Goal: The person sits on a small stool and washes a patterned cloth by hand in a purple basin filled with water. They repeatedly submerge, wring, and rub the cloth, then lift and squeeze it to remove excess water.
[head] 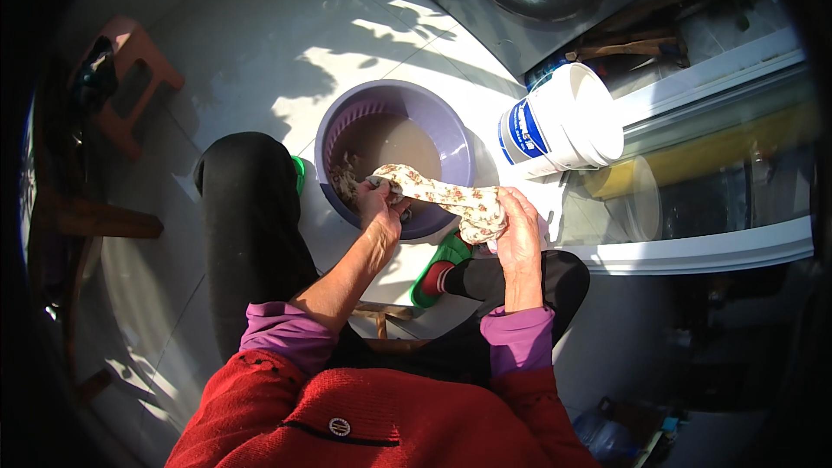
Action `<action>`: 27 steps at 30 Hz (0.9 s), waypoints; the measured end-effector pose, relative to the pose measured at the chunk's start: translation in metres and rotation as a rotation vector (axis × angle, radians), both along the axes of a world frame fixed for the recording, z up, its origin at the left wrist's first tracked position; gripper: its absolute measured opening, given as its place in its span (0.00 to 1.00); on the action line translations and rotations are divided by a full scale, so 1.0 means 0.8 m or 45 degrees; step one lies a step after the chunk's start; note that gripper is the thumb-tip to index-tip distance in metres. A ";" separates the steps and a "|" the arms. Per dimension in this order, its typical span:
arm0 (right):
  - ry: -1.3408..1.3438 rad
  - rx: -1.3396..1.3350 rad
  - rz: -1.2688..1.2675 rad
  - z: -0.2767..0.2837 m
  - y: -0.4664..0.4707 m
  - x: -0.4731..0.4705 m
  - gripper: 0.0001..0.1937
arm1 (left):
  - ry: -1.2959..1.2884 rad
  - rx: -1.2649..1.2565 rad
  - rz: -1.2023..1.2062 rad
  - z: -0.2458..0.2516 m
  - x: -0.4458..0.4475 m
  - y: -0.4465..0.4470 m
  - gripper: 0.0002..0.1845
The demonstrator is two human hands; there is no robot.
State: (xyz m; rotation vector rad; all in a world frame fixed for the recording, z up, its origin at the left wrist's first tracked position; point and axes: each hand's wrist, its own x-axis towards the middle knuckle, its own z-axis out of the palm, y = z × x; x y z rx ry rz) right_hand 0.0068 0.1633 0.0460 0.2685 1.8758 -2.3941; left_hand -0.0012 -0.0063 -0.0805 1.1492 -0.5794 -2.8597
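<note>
A cream cloth with a small floral print [448,196] stretches between my two hands over the near rim of a purple plastic basin [460,143]. My left hand [380,208] grips the cloth above the basin's near side. Bunched fabric fills my right hand [520,224], just outside the rim on the right. Cloudy brownish water [396,143] lies in the basin. More of the printed fabric [344,179] hangs down at the basin's left wall, partly in the water. What my left fingers hold underneath is hidden.
Right of the basin stands a white plastic bucket [562,123] beside a sliding-door track [689,250]. A front-loading washing machine [546,6] is at the back. An orange plastic stool [140,71] and a wooden chair [110,218] stand left. My green slipper [426,289] is close to the basin.
</note>
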 end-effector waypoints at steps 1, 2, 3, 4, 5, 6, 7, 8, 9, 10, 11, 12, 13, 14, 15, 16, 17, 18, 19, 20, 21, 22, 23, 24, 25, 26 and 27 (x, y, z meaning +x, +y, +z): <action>-0.052 -0.091 0.036 0.001 -0.004 0.000 0.06 | 0.000 0.013 -0.036 0.002 0.001 0.001 0.10; -0.060 -0.122 0.027 0.001 -0.009 0.001 0.06 | 0.025 0.029 -0.030 0.005 0.003 0.001 0.11; -0.077 -0.153 0.029 0.003 -0.014 0.002 0.06 | 0.046 0.071 -0.043 0.008 0.004 0.002 0.11; -0.095 -0.185 0.031 0.004 -0.018 0.003 0.06 | 0.066 0.112 -0.056 0.011 0.006 0.003 0.12; -0.097 -0.194 0.071 0.006 -0.022 0.003 0.06 | 0.054 0.082 -0.100 0.014 0.007 0.005 0.15; -0.099 -0.227 0.101 0.008 -0.026 0.004 0.06 | 0.029 0.100 -0.124 0.016 0.009 0.006 0.15; -0.108 -0.244 0.103 0.009 -0.029 0.005 0.06 | 0.025 0.112 -0.145 0.018 0.009 0.008 0.15; -0.080 -0.279 0.125 0.009 -0.031 0.006 0.06 | 0.005 0.109 -0.160 0.020 0.011 0.009 0.15; -0.126 -0.286 0.123 0.010 -0.033 0.006 0.06 | 0.049 0.222 -0.120 0.021 0.010 0.011 0.15; -0.134 -0.311 0.141 0.009 -0.034 0.006 0.06 | 0.086 0.240 -0.104 0.020 0.011 0.013 0.15; -0.171 -0.325 0.159 0.008 -0.035 0.006 0.07 | 0.083 0.249 -0.090 0.020 0.011 0.015 0.15; -0.116 -0.324 0.157 0.007 -0.035 0.005 0.07 | 0.086 0.264 -0.086 0.018 0.011 0.016 0.14; -0.088 -0.312 0.154 0.005 -0.034 0.004 0.07 | 0.140 0.297 -0.050 0.017 0.011 0.017 0.14; -0.068 -0.300 0.165 0.003 -0.034 0.003 0.07 | 0.121 0.309 -0.071 0.015 0.011 0.017 0.14; -0.055 -0.301 0.174 0.001 -0.033 0.001 0.08 | 0.146 0.313 -0.095 0.013 0.011 0.017 0.14; -0.046 -0.303 0.164 -0.001 -0.032 0.000 0.08 | 0.180 0.296 -0.092 0.011 0.011 0.016 0.14; -0.038 -0.305 0.154 -0.003 -0.030 -0.001 0.08 | 0.252 0.371 -0.096 0.010 0.011 0.014 0.25; -0.017 -0.307 0.128 -0.005 -0.030 -0.002 0.08 | 0.305 0.396 -0.133 0.010 0.011 0.013 0.26; -0.033 -0.308 0.116 -0.006 -0.028 -0.003 0.08 | 0.298 0.392 -0.169 0.010 0.011 0.011 0.28; -0.034 -0.309 0.088 -0.007 -0.028 -0.004 0.08 | 0.291 0.388 -0.204 0.010 0.011 0.009 0.29; -0.055 -0.305 0.060 -0.007 -0.027 -0.005 0.08 | 0.314 0.417 -0.206 0.010 0.011 0.008 0.36; -0.054 -0.300 0.027 -0.007 -0.025 -0.006 0.08 | 0.301 0.403 -0.220 0.011 0.010 0.007 0.37; -0.075 -0.290 -0.009 -0.006 -0.025 -0.007 0.07 | 0.279 0.370 -0.236 0.011 0.009 0.006 0.38; -0.096 -0.281 -0.044 -0.005 -0.023 -0.008 0.07 | 0.282 0.322 -0.245 0.012 0.009 0.006 0.39; -0.118 -0.272 -0.087 -0.004 -0.021 -0.009 0.06 | 0.259 0.237 -0.279 0.011 0.008 0.006 0.41; -0.157 -0.250 -0.063 -0.002 -0.019 -0.010 0.05 | 0.254 0.219 -0.288 0.010 0.007 0.006 0.40; -0.198 -0.228 -0.039 -0.001 -0.017 -0.011 0.05 | 0.259 0.180 -0.286 0.009 0.006 0.006 0.40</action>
